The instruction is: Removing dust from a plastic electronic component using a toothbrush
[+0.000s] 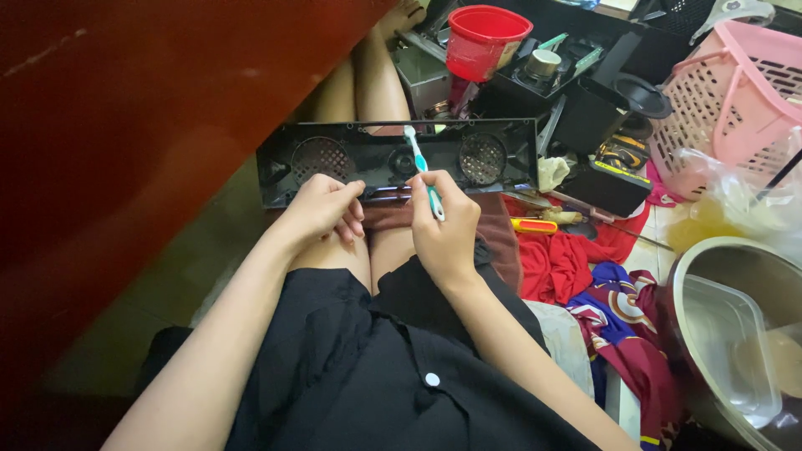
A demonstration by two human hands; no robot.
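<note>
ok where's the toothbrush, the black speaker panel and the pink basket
toothbrush (424, 174), head view, on the middle of its teal and white handle, above the right hand (443, 225)
black speaker panel (384, 159), head view, on the inner face between the two round grilles
pink basket (735, 100), head view, on its slotted side wall

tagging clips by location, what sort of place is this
Probably a cluttered home floor used as an informal repair spot. The person sits on the floor with a black speaker panel across the lap, brushing it with a toothbrush; a pink laundry basket and a screwdriver lie nearby.
</note>
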